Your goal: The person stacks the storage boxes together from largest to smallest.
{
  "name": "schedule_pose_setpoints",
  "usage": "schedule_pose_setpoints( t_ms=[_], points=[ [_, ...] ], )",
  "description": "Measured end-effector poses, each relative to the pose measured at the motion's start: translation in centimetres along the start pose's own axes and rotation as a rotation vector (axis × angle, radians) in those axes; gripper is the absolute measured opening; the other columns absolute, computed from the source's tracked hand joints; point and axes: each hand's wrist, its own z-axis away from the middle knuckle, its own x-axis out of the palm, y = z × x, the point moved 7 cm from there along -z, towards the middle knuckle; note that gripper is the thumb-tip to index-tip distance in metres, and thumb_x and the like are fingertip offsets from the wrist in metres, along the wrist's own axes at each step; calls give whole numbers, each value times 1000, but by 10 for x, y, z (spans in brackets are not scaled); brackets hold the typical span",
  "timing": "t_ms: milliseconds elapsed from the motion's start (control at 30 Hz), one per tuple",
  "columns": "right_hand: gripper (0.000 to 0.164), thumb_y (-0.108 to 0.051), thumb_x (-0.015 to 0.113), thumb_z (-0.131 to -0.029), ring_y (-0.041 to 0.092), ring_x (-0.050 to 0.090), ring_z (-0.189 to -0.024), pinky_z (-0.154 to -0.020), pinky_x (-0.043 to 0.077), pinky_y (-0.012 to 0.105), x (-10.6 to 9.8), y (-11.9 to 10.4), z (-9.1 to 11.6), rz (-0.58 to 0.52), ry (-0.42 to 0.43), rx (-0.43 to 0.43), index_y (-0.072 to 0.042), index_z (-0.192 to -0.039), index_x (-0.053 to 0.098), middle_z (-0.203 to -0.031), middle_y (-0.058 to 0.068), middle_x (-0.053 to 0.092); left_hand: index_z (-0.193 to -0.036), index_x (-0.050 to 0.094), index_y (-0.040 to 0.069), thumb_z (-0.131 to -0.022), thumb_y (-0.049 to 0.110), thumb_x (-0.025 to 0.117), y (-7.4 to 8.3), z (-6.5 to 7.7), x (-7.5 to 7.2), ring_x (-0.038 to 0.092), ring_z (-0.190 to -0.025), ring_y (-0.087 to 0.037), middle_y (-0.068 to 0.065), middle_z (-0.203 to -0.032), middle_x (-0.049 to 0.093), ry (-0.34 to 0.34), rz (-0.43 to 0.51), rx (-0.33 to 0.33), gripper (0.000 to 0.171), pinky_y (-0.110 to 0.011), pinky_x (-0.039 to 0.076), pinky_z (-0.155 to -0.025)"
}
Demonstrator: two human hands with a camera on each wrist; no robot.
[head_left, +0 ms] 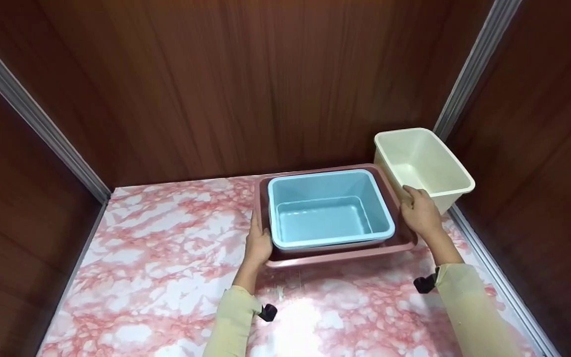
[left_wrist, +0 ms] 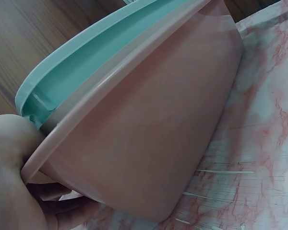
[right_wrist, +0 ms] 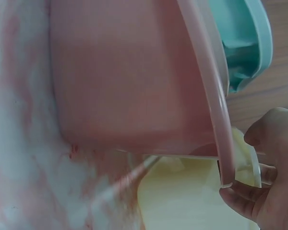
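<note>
A large reddish-pink plastic tub [head_left: 335, 255] rests on the marble-patterned surface, with a smaller light-blue tub [head_left: 325, 223] nested in it. In the left wrist view, a greyish rim [left_wrist: 93, 79] shows between the two. My left hand [head_left: 258, 245] grips the pink tub's left rim, thumb above and fingers below. My right hand [head_left: 420, 213] is at the opposite rim; in the right wrist view its fingers [right_wrist: 242, 196] curl under the tub's corner, while the thumb stands above. Beside that hand stands an upright cream bin [head_left: 444, 171], its near side partly hidden.
Dark wood-grain panels [head_left: 265, 89] enclose the back and both sides. Grey metal strips [head_left: 479, 69] line their joints. Pink-and-white marbled covering [head_left: 166, 258] spreads left and in front of the tubs. Both wrists carry small black devices [head_left: 268, 312].
</note>
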Motion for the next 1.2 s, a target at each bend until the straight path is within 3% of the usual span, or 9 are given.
schedule_pose_setpoints(
  t_ms=[400,1200],
  points=[
    [42,-7,53,-89,48,58,-97,-83,44,59,-1,-12,10,-23,-4,-17,1,-130,58,-109,28,59,-156,17,14,-93,-2,45,5,-2,-6,46,-124,-45,-32,-137,46,17,14,16,70,-54,36,-102],
    [40,-7,57,-88,39,64,-86,-75,46,57,-24,-7,43,-24,4,21,-2,-128,61,-106,25,61,-155,19,16,-94,-1,46,1,2,1,46,-123,-46,-30,-138,46,6,33,6,69,-55,36,-101]
  ],
)
